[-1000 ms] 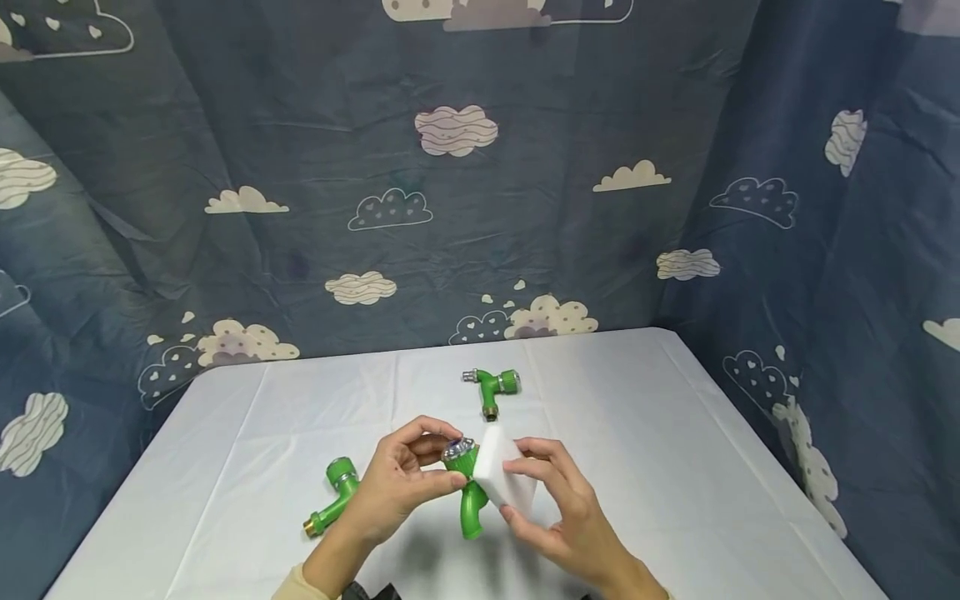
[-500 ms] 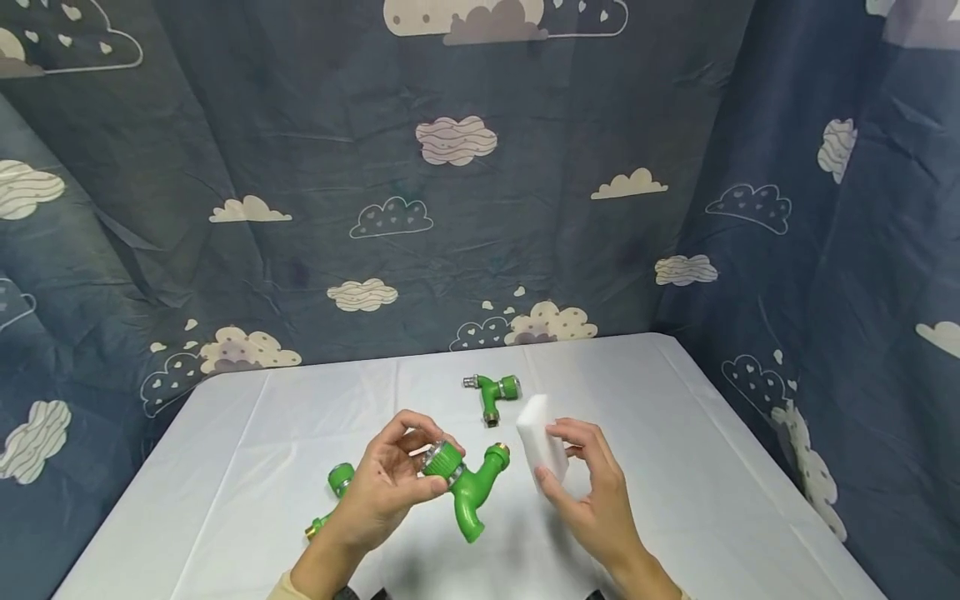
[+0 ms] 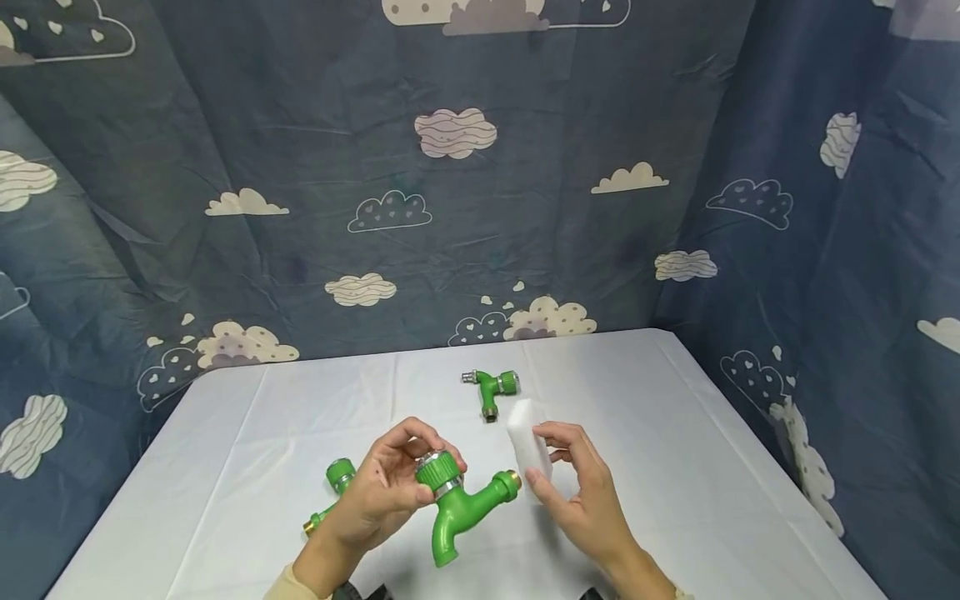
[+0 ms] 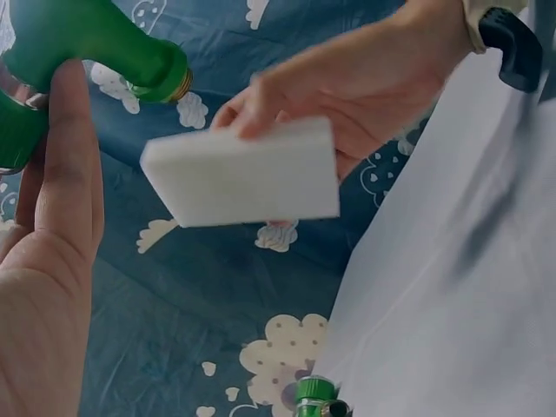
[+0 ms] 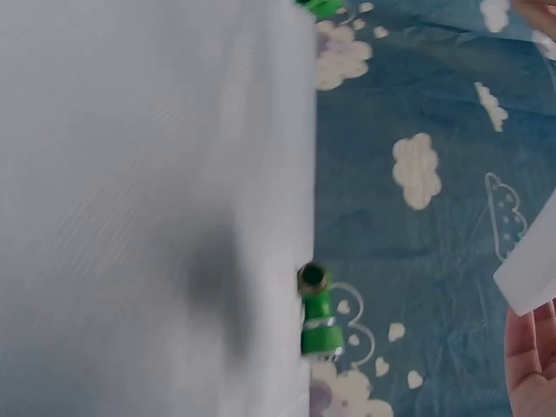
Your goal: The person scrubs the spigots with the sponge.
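A green faucet [image 3: 467,510] with a ribbed knob and a brass-tipped threaded end is held up over the table by my left hand [image 3: 382,487]. Thumb and fingers grip it at the knob; its spout points down and the threaded end points right. My right hand [image 3: 581,487] pinches a white sponge block [image 3: 529,442] by its edge, just right of that threaded end. In the left wrist view, a gap shows between the sponge [image 4: 248,174] and the faucet [image 4: 122,43]. The right wrist view catches only a corner of the sponge [image 5: 534,261] and some fingers [image 5: 526,352].
A second green faucet [image 3: 491,387] lies farther back on the white-covered table [image 3: 637,400]. Another green faucet [image 3: 340,477] lies at the left, partly hidden behind my left forearm. Dark blue cloud-print cloth [image 3: 300,150] hangs around the table's back and sides.
The sponge, earlier up against the faucet, has come away to the right. My left hand has turned the faucet, so its threaded end now points right and its body shows fully.
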`<state>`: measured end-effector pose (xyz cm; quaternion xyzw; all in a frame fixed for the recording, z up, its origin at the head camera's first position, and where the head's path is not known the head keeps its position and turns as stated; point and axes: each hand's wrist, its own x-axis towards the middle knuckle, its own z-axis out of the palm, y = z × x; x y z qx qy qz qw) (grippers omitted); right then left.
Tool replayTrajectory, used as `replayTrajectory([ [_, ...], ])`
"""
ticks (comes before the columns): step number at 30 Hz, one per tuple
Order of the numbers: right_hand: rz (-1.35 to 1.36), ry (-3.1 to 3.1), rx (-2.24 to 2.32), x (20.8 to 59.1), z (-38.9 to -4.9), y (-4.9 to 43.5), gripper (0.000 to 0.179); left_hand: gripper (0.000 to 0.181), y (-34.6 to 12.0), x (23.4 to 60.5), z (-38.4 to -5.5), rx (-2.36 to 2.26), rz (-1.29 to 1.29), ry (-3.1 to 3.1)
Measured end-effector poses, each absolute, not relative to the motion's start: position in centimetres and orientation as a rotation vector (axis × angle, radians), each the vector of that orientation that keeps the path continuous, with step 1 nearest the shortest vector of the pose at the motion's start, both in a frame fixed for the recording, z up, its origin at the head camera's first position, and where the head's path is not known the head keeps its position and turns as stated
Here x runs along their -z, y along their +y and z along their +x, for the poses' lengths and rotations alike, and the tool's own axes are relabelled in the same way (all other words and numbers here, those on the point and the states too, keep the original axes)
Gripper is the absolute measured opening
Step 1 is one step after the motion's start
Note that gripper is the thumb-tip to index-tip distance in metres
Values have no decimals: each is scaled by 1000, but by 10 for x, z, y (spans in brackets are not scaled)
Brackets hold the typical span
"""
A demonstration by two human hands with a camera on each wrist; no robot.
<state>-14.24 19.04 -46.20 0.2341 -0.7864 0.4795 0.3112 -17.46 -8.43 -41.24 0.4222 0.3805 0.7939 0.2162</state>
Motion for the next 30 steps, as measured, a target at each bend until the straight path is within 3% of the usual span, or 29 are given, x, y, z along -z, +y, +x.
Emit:
replayTrajectory([
  [11,765,-1838,-1913,454,-129,191,47,37,-75,415,-175,-2382,917,1185],
  [17,881,-1685,-1579,458,-135,184,55,36,-70,414,-173,-2426,647,1442],
  [22,854,-1739,-1268,461,-140,178,59,36,-65,412,-168,-2375,652,1532],
  [30,759,-1815,-1223,462,-138,181,56,35,-64,411,-165,-2350,661,1604],
])
